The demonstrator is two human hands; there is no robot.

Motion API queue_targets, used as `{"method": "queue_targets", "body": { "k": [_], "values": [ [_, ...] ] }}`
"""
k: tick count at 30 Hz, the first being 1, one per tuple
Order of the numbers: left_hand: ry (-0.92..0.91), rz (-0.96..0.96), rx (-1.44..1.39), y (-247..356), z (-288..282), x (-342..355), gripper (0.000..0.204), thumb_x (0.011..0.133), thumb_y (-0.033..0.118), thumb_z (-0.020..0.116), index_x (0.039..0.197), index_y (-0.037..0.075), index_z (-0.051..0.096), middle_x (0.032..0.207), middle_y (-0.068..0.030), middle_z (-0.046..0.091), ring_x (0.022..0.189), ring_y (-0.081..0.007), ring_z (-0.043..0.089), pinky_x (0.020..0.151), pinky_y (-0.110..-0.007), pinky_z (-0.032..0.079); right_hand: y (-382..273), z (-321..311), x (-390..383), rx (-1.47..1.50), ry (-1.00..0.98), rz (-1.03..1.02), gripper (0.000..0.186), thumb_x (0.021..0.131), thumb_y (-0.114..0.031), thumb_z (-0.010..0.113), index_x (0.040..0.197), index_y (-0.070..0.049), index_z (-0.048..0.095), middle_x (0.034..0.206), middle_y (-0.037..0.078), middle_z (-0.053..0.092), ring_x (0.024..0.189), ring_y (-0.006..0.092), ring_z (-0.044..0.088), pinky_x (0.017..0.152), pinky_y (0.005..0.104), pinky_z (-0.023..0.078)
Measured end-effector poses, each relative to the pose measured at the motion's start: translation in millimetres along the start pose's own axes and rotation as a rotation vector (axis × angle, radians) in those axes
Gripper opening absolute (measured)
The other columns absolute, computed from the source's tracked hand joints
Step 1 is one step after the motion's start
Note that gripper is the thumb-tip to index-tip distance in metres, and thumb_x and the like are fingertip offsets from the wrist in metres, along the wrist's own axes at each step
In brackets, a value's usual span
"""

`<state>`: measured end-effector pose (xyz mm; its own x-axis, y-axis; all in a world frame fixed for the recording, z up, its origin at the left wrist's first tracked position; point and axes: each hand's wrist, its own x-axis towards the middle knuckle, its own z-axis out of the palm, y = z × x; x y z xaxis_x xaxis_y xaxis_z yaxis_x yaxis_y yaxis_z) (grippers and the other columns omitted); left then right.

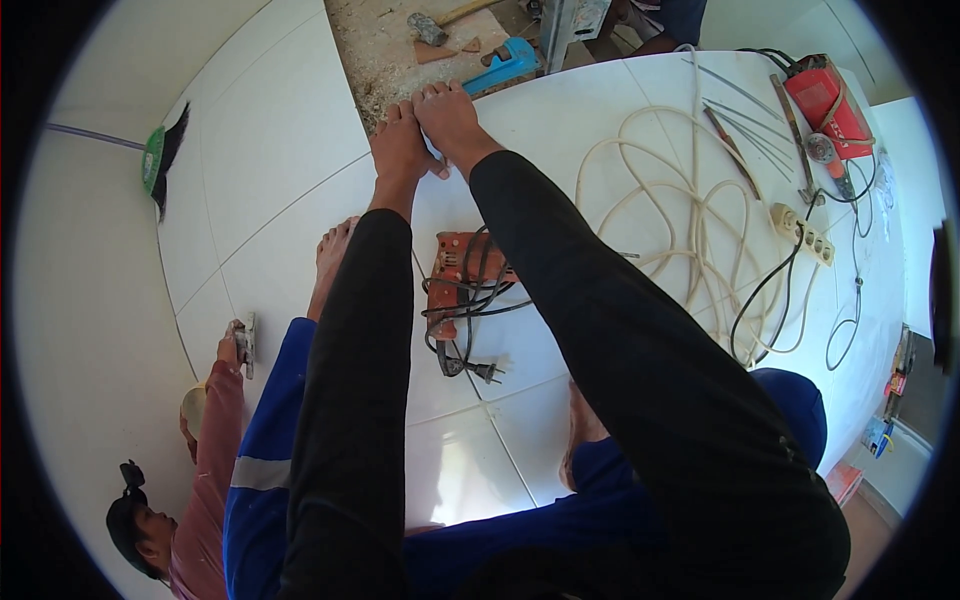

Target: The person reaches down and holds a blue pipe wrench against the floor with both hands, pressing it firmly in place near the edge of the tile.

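My left hand [400, 145] and my right hand [450, 125] are side by side at the far edge of a white tile [460, 190], fingers bent over that edge where it meets rough debris-covered ground [370, 50]. A blue tool [515, 62] lies just beyond my right fingers, with a hammer head [425, 28] and broken terracotta pieces farther up. Between my forearms an orange power drill [448, 300] rests on the floor, wrapped in its black cord.
A co-worker [205, 430] at left holds a trowel [248, 340]; another person [640, 20] is beyond the top edge. At right are coiled cables [690, 230], a power strip [800, 235], rods [750, 130], an angle grinder [830, 160] and a red machine [830, 105]. A broom [160, 160] lies upper left.
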<state>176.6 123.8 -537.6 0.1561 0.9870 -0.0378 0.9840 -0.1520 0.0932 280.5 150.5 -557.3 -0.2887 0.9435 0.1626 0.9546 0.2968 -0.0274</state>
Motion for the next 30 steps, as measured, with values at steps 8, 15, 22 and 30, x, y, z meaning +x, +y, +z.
{"method": "queue_targets", "body": {
  "k": [8, 15, 22, 30],
  "values": [
    [-0.008, -0.007, -0.033, 3, -2, 0, 0.101, 0.045, 0.022, 0.097, 0.133, 0.011, 0.048, 0.13, -0.0098, 0.058, 0.123, -0.0328, 0.058, 0.104, -0.042, 0.049, 1, 2, 0, 0.002, 0.014, 0.005, 0.035, 0.084, -0.019, 0.072, 0.116, -0.008, 0.066, 0.119, 0.008, 0.069, 0.119, 0.0236, 0.062, 0.101, 0.0417, 0.044],
    [0.001, 0.006, -0.005, 1, 0, 1, 0.103, 0.046, 0.023, 0.096, 0.136, 0.012, 0.047, 0.131, -0.0097, 0.058, 0.124, -0.0324, 0.058, 0.104, -0.041, 0.049, 0, 8, 0, -0.038, 0.086, 0.011, 0.026, 0.087, -0.021, 0.066, 0.111, -0.011, 0.068, 0.113, 0.005, 0.07, 0.114, 0.022, 0.064, 0.098, 0.0405, 0.044],
    [0.006, 0.008, -0.007, 4, -1, 0, 0.097, 0.047, 0.024, 0.096, 0.131, 0.011, 0.049, 0.129, -0.0098, 0.059, 0.122, -0.0325, 0.059, 0.104, -0.041, 0.049, 2, 18, 0, -0.09, 0.158, 0.009, 0.023, 0.087, -0.024, 0.064, 0.107, -0.014, 0.071, 0.106, 0.002, 0.072, 0.109, 0.0197, 0.065, 0.094, 0.0393, 0.043],
    [0.027, 0.014, -0.013, 0, -1, -1, 0.094, 0.047, 0.023, 0.096, 0.128, 0.011, 0.05, 0.127, -0.0097, 0.059, 0.121, -0.0322, 0.059, 0.104, -0.041, 0.049, -2, 15, 0, -0.087, 0.162, 0.004, 0.022, 0.089, -0.024, 0.063, 0.107, -0.014, 0.071, 0.105, 0.002, 0.072, 0.108, 0.0195, 0.065, 0.095, 0.0395, 0.043]
  ]
}}
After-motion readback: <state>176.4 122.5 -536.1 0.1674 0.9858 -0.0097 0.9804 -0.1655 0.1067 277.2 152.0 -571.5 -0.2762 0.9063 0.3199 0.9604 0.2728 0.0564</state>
